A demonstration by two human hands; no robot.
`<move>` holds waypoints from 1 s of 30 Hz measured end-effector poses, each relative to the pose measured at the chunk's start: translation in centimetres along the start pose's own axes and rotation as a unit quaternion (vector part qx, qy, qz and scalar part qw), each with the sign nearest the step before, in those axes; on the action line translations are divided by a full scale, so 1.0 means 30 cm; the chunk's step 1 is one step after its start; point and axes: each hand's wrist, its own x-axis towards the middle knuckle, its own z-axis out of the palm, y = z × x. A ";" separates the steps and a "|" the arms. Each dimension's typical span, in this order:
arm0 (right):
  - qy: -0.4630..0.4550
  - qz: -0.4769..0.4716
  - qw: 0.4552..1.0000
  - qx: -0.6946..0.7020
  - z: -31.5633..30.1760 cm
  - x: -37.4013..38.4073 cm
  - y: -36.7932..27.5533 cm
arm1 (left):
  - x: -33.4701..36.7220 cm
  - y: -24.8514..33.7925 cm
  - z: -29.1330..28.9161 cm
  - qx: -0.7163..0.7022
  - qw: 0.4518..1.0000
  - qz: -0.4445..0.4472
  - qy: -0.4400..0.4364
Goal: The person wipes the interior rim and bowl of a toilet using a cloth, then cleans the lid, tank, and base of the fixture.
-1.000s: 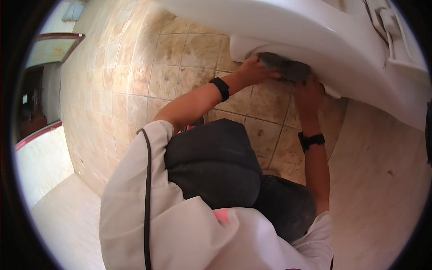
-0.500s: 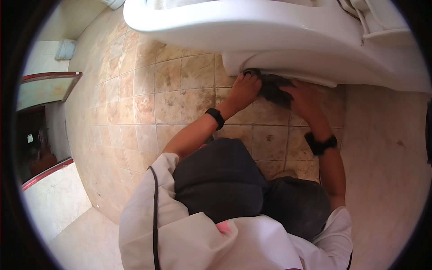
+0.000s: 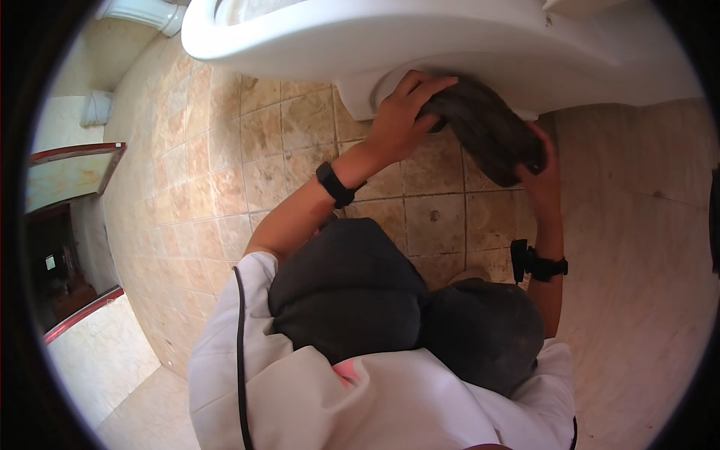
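Observation:
A dark, folded cloth (image 3: 486, 129) stretches between my two hands at the side of the white toilet base (image 3: 352, 97). My left hand (image 3: 405, 116) grips its left end, the fingers reaching over the top and the thumb below. At the lower right end, my right hand (image 3: 541, 166) holds it with the fingers partly hidden behind the cloth. The cloth hangs at a slant, slightly blurred, close to the toilet's lower side. Whether it touches the porcelain, I cannot tell. Each wrist wears a black band.
Above my hands bulges the white toilet bowl (image 3: 300, 49). Stained beige tiles (image 3: 262, 142) cover the floor. A pale wall (image 3: 637, 262) rises close on my right. At the far left are a red-edged doorway (image 3: 82, 244) and a white pedestal (image 3: 139, 13). My bent knees (image 3: 352, 292) are below.
The cloth, bunched low against the toilet base before, is now lifted and spread wider between my hands. My right hand has moved right and slightly down; my left hand has shifted slightly up.

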 end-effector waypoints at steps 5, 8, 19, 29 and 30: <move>-0.102 0.114 0.988 -0.005 0.083 -0.012 -0.018 | 0.035 -0.012 -0.010 -0.149 0.979 0.096 -0.103; -0.108 0.162 0.977 0.089 0.114 0.006 -0.001 | 0.047 -0.006 0.012 -0.257 0.950 0.089 -0.155; 0.082 0.095 0.951 0.283 0.154 -0.033 -0.049 | -0.100 -0.132 0.018 -0.100 0.973 -0.201 -0.053; -0.048 -0.035 0.998 -0.015 0.135 -0.091 -0.024 | -0.116 -0.133 -0.002 -0.316 0.783 -0.433 -0.315; -0.026 -0.025 0.996 -0.076 0.131 -0.095 -0.019 | -0.111 -0.129 -0.002 -0.362 0.747 -0.414 -0.374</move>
